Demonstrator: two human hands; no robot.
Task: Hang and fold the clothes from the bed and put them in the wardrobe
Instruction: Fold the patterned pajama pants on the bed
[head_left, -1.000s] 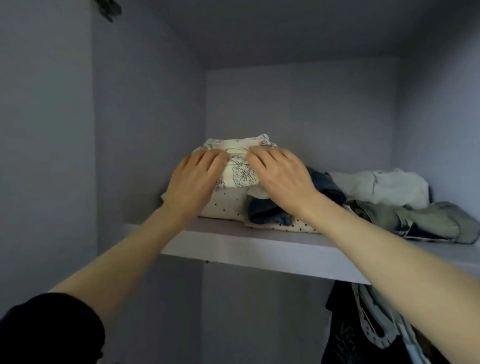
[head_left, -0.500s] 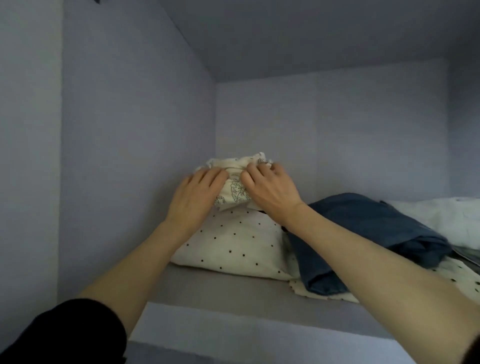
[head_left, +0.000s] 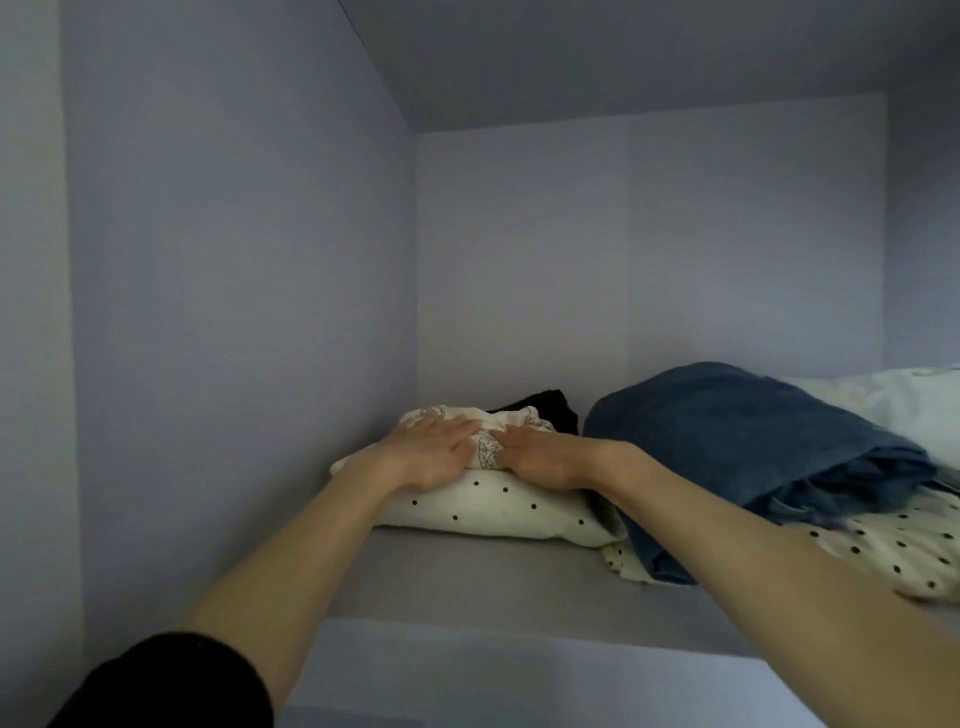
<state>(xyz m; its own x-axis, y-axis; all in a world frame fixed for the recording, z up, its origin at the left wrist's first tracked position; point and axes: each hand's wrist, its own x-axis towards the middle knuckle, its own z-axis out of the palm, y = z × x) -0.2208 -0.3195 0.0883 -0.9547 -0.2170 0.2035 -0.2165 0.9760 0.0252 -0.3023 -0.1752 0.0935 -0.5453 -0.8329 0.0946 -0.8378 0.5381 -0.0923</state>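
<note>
Left hand (head_left: 428, 451) lying flat and relaxed, right hand (head_left: 540, 457) too, both pressing down on the small folded cream garment with line-drawn print (head_left: 485, 435), sitting on the white dotted folded cloth (head_left: 493, 512) at the far left of the grey wardrobe shelf (head_left: 467, 577). Bundle running left-right right under both palms, neither hand closer. Bulky folded blue denim piece (head_left: 753, 441) crowding just right.

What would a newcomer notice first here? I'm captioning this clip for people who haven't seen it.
First the two hands, left and right, pressed flat on a small printed cloth atop a dotted white bundle in the shelf's left corner. Next, the bulky blue garment just to the right, lying over more dotted fabric. A black item peeks out behind the hands.
</note>
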